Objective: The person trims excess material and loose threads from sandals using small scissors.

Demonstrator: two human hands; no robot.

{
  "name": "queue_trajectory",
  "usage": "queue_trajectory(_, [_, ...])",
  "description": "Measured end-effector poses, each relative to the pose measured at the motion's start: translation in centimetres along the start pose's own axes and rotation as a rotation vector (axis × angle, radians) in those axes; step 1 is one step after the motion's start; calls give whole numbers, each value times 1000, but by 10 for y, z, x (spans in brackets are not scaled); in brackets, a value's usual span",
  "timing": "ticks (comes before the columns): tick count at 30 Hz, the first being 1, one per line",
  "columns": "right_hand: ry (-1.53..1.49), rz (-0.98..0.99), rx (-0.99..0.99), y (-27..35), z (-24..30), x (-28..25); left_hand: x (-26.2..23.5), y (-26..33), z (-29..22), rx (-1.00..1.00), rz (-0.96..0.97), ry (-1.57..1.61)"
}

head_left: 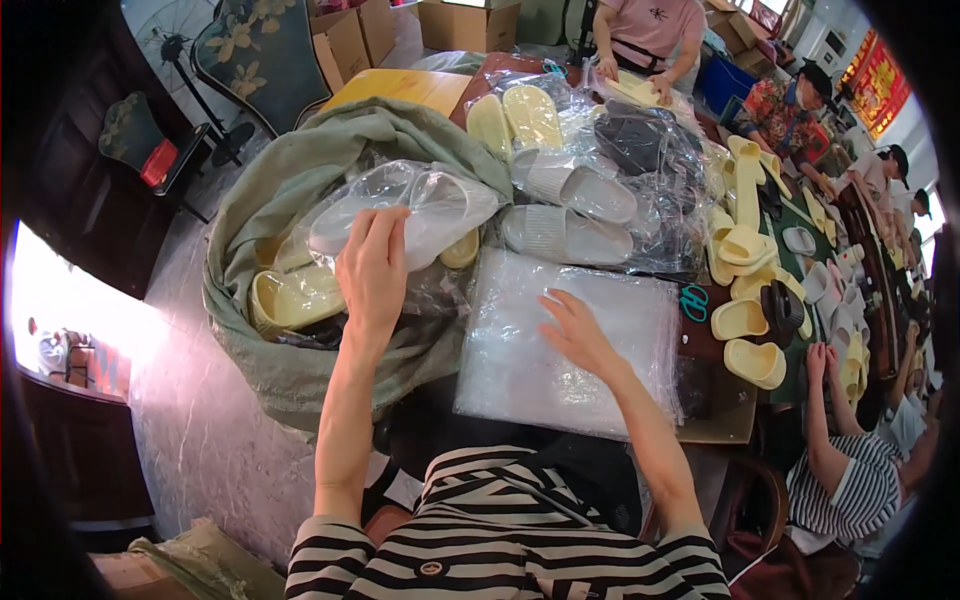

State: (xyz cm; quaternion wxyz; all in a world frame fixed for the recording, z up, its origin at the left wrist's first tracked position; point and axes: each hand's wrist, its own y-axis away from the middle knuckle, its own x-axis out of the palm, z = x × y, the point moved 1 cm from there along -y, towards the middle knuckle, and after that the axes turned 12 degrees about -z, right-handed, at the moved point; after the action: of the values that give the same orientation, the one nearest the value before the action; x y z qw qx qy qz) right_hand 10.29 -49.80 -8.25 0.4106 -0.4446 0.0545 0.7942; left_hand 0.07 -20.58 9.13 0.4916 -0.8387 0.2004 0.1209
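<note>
My left hand (374, 262) is closed on a clear bag holding a pair of whitish slippers (440, 208), above the mouth of a large green woven sack (245, 215). Inside the sack, bagged yellow slippers (292, 298) lie beneath it. My right hand (577, 330) rests, fingers apart, on a flat stack of clear plastic bags (530, 375) at the table's near edge. Just beyond the stack lie grey slippers (570, 235) in clear plastic, with bagged yellow slippers (530, 115) and black ones (640, 140) behind them.
Teal-handled scissors (693, 302) lie right of the bag stack. Loose yellow slippers (752, 362) spread along the table's right side. A person in pink (655, 25) handles a yellow slipper across the table. Several others work at right. Chairs (255, 65) and a fan (180, 60) stand at left.
</note>
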Motion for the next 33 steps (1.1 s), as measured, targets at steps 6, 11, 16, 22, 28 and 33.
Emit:
queue_trajectory(6, [-1247,-113,396,-35,151,3,15,10,-83,44,248,307])
queue_trajectory(11, [-1440,-247,529,-15,150,6,34,62,-126,382,450,306])
queue_trajectory(16, [-1457,-376,469,-8,110,5,17,86,-155,626,419,540])
queue_trajectory(22, [-1360,-508,889,-37,88,-6,-15,148,-124,468,841,736])
queue_trajectory(28, [-1327,-338,772,-34,76,-102,-7,179,-77,240,1118,758])
queue_trajectory(33, [-1199,-73,787,-12,-26,-135,-13,168,-67,122,1304,612])
